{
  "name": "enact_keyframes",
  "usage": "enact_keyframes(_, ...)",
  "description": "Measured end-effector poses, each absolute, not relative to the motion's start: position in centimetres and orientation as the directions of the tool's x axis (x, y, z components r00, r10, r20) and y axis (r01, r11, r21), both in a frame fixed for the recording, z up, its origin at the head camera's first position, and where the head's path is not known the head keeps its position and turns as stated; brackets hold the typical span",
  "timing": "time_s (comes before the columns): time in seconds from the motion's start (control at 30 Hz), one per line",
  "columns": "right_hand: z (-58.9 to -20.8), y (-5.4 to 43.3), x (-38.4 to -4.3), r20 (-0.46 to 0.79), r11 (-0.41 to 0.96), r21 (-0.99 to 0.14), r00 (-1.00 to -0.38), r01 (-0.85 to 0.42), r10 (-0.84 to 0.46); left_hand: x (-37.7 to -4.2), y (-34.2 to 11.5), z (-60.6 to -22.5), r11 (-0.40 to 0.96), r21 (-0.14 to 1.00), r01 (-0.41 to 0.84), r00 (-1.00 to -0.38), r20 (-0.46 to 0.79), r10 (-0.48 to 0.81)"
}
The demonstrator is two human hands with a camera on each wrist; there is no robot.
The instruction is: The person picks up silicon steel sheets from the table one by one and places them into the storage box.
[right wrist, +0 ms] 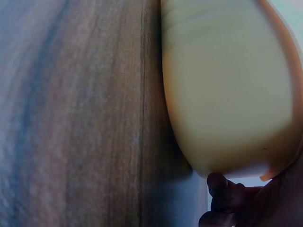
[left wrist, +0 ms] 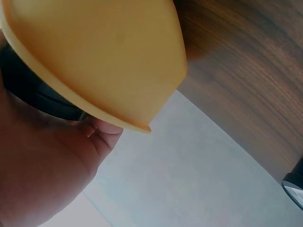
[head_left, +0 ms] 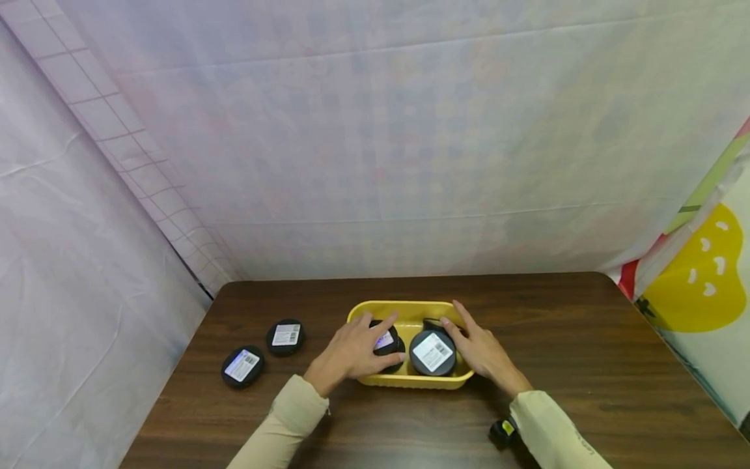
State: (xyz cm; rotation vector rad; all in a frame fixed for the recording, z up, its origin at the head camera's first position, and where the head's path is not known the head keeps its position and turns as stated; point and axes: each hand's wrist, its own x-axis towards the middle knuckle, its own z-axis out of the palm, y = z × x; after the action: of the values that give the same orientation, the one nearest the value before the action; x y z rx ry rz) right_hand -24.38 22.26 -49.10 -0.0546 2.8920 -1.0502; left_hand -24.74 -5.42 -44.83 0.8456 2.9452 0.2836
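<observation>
Wood-grain desk (head_left: 586, 345); yellow tub (head_left: 410, 383), long axis parallel to desk's far edge. Left hand (head_left: 350, 348): fingers curled round black labelled container (head_left: 383, 340) in tub. Right hand (head_left: 485, 352) at tub's right end, grip unclear. 2 loose containers (head_left: 286, 337) toward desk's left edge, nearer left hand.

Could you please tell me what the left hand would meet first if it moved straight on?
Past the black disc it partly covers, the left hand would probably meet the yellow basket's far wall first; depth is unclear, so it might pass above it.
</observation>
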Motion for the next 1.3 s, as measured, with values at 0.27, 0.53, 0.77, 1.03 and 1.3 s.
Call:
enact_keyframes(0.27,-49.13,22.28,-24.36,-0.045,0.768,-0.64,-0.998,-0.01,-0.051,-24.69,-5.01,-45.13,0.831,0.194,0.522,-0.841,-0.045,0.539)
enact_keyframes(0.53,-49.19,22.2,-24.39,-0.042,0.769,-0.64,-0.998,-0.01,-0.048,-24.59,-4.85,-45.67,0.842,0.231,0.488,-0.842,-0.13,0.524)
enact_keyframes(0.77,-49.13,22.23,-24.35,-0.038,0.766,-0.642,-0.998,-0.011,-0.046,-24.7,-4.76,-45.82,0.839,0.228,0.494,-0.836,-0.14,0.53)
enact_keyframes(1.03,-49.12,22.2,-24.34,-0.044,0.764,-0.645,-0.998,-0.01,-0.05,-24.54,-4.74,-45.78,0.835,0.224,0.503,-0.823,-0.171,0.542)
enact_keyframes(1.3,-49.07,22.2,-24.37,-0.042,0.767,-0.642,-0.998,-0.002,-0.038,-24.51,-4.77,-45.56,0.831,0.221,0.511,-0.81,-0.202,0.551)
